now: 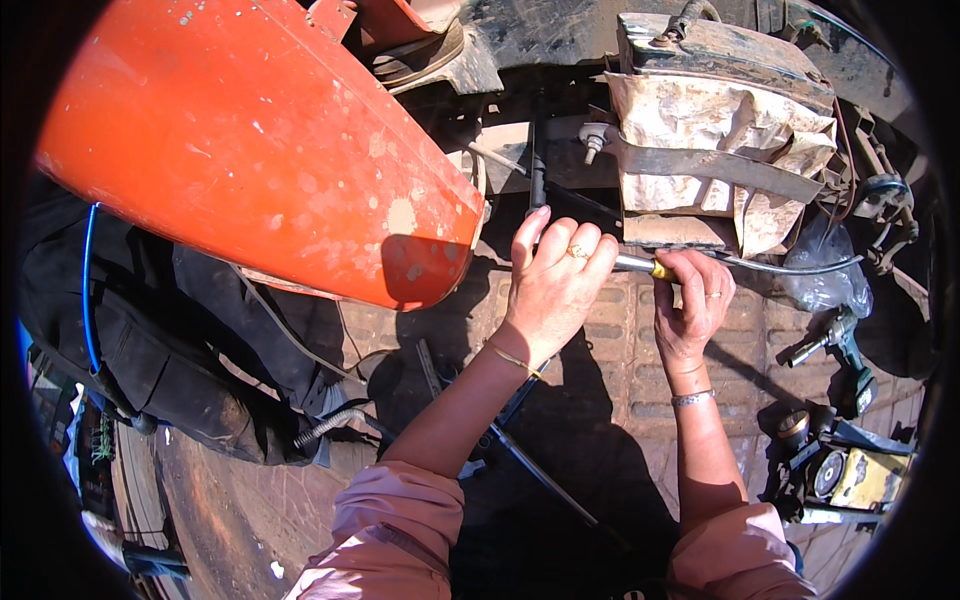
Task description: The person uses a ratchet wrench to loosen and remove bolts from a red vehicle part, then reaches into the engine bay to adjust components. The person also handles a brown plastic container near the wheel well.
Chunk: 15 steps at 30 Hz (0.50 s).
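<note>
Left hand clamps the metal bar; right hand grips its yellow collar. Apparent step: two-handed leverage; the next move calls for steady support.

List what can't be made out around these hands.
All in the head view:
- Left hand: palm and exact grip on the metal bar, hidden by the back of the hand.
- Whether that bar joins the thin curved rod: hidden by the right hand.
- Dark shaft: far end, lost in shadow.
- Orange panel: upper part, cut off by the top edge.
- Plastic bag: contents, obscured by crumpled, glaring plastic.
</note>
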Available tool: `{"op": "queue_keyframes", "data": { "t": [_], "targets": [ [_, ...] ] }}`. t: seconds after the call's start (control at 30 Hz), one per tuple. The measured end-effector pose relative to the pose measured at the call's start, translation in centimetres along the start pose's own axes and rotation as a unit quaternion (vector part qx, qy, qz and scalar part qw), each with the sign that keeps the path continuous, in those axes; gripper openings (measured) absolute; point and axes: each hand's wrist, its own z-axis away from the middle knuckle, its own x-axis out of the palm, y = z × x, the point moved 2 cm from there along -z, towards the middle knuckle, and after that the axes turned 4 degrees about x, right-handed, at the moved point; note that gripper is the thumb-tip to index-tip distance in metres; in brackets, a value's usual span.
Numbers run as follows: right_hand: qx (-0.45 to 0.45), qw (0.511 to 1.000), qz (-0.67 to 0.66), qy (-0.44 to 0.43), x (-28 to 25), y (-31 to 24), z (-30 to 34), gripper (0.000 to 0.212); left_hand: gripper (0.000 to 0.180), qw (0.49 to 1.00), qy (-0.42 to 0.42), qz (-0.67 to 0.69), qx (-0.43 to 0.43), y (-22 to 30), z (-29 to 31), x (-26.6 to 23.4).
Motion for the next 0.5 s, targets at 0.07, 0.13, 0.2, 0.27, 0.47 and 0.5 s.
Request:
{"op": "queue_keyframes", "data": {
  "t": [0.07, 0.13, 0.2, 0.27, 0.47, 0.5],
  "targets": [
    [0.000, 1.000, 0.000, 0.000, 0.00, 0.02, 0.00, 0.036, 0.032, 1.000, 0.001, -0.001, -0.001, 0.01, 0.02, 0.02],
    [-0.001, 1.000, 0.000, 0.000, -0.01, 0.02, 0.01, 0.036, 0.032, 1.000, 0.001, 0.000, -0.001, 0.01, 0.05, 0.02],
    [0.000, 1.000, 0.002, -0.001, -0.02, 0.02, 0.01, 0.036, 0.032, 1.000, 0.000, 0.000, -0.001, -0.01, 0.04, 0.03],
    [-0.001, 1.000, 0.002, -0.001, -0.03, 0.02, 0.02, 0.037, 0.032, 1.000, 0.003, 0.000, 0.000, -0.01, 0.03, 0.02],
    [0.000, 1.000, 0.002, -0.003, -0.04, 0.00, 0.02, 0.037, 0.032, 1.000, 0.001, -0.002, 0.001, 0.02, 0.04, -0.02],
    [0.001, 1.000, 0.002, -0.004, -0.04, -0.02, 0.02, 0.037, 0.032, 1.000, 0.002, -0.002, 0.001, 0.02, 0.05, -0.03]
  ]
}}
